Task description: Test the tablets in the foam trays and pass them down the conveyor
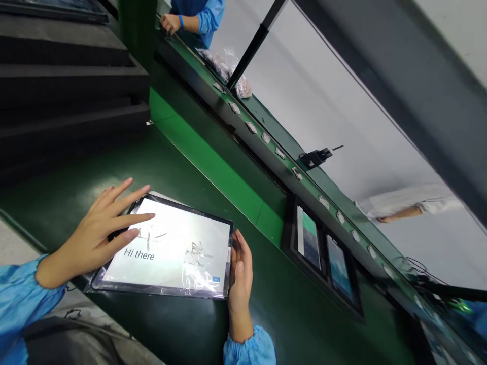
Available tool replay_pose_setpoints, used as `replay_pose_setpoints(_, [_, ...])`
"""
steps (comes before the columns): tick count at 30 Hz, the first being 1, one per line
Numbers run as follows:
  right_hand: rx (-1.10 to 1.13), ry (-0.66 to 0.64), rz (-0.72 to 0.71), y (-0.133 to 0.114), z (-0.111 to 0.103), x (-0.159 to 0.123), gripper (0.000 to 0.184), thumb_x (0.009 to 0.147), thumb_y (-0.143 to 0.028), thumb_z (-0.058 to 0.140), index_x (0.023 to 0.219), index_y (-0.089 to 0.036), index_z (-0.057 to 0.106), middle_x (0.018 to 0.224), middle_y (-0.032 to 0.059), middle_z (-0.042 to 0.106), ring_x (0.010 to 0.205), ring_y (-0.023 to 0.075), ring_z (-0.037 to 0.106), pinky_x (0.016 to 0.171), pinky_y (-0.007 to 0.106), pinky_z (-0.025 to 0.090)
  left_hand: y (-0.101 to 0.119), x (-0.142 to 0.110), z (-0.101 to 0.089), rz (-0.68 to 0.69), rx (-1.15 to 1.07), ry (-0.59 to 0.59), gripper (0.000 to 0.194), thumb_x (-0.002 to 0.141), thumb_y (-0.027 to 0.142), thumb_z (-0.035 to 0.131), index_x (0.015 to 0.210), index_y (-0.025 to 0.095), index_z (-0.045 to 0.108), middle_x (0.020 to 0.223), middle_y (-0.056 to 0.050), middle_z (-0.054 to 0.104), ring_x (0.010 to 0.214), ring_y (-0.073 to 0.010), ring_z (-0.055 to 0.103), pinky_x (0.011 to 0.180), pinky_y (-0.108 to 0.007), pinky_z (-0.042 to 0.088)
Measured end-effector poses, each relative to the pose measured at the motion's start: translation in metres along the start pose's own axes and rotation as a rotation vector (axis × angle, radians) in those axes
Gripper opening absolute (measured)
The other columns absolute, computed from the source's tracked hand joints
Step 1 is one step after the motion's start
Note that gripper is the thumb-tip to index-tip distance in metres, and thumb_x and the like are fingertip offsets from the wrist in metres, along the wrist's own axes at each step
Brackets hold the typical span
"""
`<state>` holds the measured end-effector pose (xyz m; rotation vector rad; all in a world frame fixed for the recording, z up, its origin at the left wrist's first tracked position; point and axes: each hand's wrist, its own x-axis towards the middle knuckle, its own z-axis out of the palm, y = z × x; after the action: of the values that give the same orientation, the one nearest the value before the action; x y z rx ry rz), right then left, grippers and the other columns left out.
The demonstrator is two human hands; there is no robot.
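Note:
A tablet (pixel 171 248) lies on the dark green table, its lit white screen reading "Hi there". Clear plastic film with glare covers its front. Over the tablet's left side is my left hand (pixel 104 228), fingers spread, with the fingertips at or just above the screen; touch cannot be told. My right hand (pixel 240 274) is at the tablet's right edge, the thumb along the side and the fingers curled round behind it. A pale edge of something shows behind the tablet's top left corner.
Stacked black foam trays (pixel 68 96) stand at the left. Two more lit tablets (pixel 310 238) sit in a black tray to the right. A raised line (pixel 266 147) carries several small parts. Across it are plastic bags (pixel 224 66) and a person's hand (pixel 170 23).

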<state>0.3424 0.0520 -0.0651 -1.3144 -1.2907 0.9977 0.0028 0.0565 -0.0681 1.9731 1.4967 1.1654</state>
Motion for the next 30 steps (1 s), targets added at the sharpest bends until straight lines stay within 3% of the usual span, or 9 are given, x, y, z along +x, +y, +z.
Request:
replay_pose_setpoints(2, [0.026, -0.016, 0.014, -0.004, 0.003, 0.011, 0.054, 0.096, -0.048, 0.059, 0.146, -0.03, 0.051, 0.162, 0.0078, 0.042, 0.151, 0.0294, 0.037, 0.122, 0.055, 0.033, 0.0, -0.002, -0.002, -0.063, -0.096, 0.044, 0.041, 0.1, 0.044, 0.045, 0.139, 0.058, 0.048, 0.164, 0.018, 0.029, 0.158, -0.0282, 0.014, 0.13, -0.057, 0.006])
replay_pose_setpoints(5, [0.06, -0.048, 0.072, -0.009, 0.011, 0.033, 0.072, 0.085, -0.044, 0.071, 0.15, -0.032, 0.044, 0.164, 0.0073, 0.04, 0.151, 0.0301, 0.038, 0.122, 0.057, 0.032, 0.006, -0.016, 0.0, -0.298, -0.326, 0.133, 0.058, 0.094, 0.049, 0.054, 0.148, 0.058, 0.033, 0.165, 0.017, 0.026, 0.158, -0.0274, 0.014, 0.132, -0.054, 0.009])
replay_pose_setpoints(8, [0.0, -0.04, 0.185, -0.013, 0.02, 0.054, 0.083, 0.078, -0.039, 0.076, 0.153, -0.031, 0.04, 0.159, 0.0099, 0.046, 0.151, 0.0298, 0.038, 0.123, 0.057, 0.028, 0.02, -0.034, 0.005, -0.554, -0.554, 0.107, 0.074, 0.086, 0.048, 0.065, 0.15, 0.056, 0.028, 0.165, 0.012, 0.029, 0.156, -0.028, 0.021, 0.131, -0.049, 0.016])
replay_pose_setpoints(10, [-0.037, -0.046, 0.227, -0.015, 0.022, 0.061, 0.088, 0.075, -0.035, 0.079, 0.153, -0.029, 0.039, 0.156, 0.0114, 0.05, 0.15, 0.0295, 0.039, 0.123, 0.057, 0.027, 0.031, -0.044, 0.007, -0.641, -0.596, 0.056, 0.077, 0.083, 0.048, 0.066, 0.149, 0.057, 0.027, 0.164, 0.011, 0.03, 0.156, -0.0297, 0.022, 0.131, -0.048, 0.016])
replay_pose_setpoints(13, [0.023, -0.106, 0.242, -0.02, 0.016, 0.056, 0.09, 0.078, -0.036, 0.077, 0.157, -0.03, 0.033, 0.159, 0.0109, 0.047, 0.15, 0.0285, 0.04, 0.123, 0.057, 0.027, 0.041, -0.053, 0.007, -0.679, -0.577, 0.01, 0.078, 0.08, 0.05, 0.066, 0.147, 0.059, 0.028, 0.165, 0.012, 0.028, 0.156, -0.0324, 0.021, 0.13, -0.05, 0.014])
replay_pose_setpoints(18, [-0.13, -0.314, 0.139, -0.038, -0.001, 0.016, 0.113, 0.074, -0.028, 0.084, 0.163, -0.033, 0.014, 0.173, 0.0036, 0.013, 0.159, 0.0278, 0.016, 0.127, 0.054, 0.019, 0.041, -0.054, 0.004, -0.679, -0.575, -0.019, 0.076, 0.081, 0.053, 0.065, 0.147, 0.06, 0.027, 0.165, 0.013, 0.027, 0.155, -0.0328, 0.022, 0.129, -0.05, 0.017])
replay_pose_setpoints(22, [-0.247, -0.394, 0.178, -0.046, -0.005, -0.002, 0.122, 0.071, -0.022, 0.085, 0.164, -0.032, 0.007, 0.173, 0.0048, 0.012, 0.159, 0.0306, 0.018, 0.125, 0.056, 0.023, 0.036, -0.055, 0.008, -0.667, -0.514, -0.019, 0.077, 0.08, 0.055, 0.066, 0.146, 0.06, 0.027, 0.165, 0.013, 0.027, 0.155, -0.0332, 0.021, 0.13, -0.052, 0.017])
replay_pose_setpoints(26, [-0.064, -0.264, 0.114, -0.039, -0.004, 0.002, 0.103, 0.081, -0.035, 0.078, 0.163, -0.037, 0.014, 0.173, 0.0007, 0.008, 0.16, 0.0288, 0.012, 0.125, 0.059, 0.02, 0.033, -0.058, 0.014, -0.66, -0.465, -0.001, 0.08, 0.08, 0.055, 0.069, 0.147, 0.059, 0.026, 0.164, 0.011, 0.028, 0.155, -0.0338, 0.024, 0.129, -0.055, 0.018])
replay_pose_setpoints(30, [0.07, -0.079, 0.13, -0.028, 0.003, -0.002, 0.086, 0.088, -0.046, 0.064, 0.162, -0.033, 0.022, 0.17, 0.0073, 0.026, 0.157, 0.0322, 0.024, 0.122, 0.063, 0.027, 0.035, -0.057, 0.018, -0.677, -0.532, 0.056, 0.071, 0.084, 0.053, 0.066, 0.147, 0.055, 0.033, 0.164, 0.01, 0.03, 0.155, -0.0325, 0.024, 0.13, -0.053, 0.015])
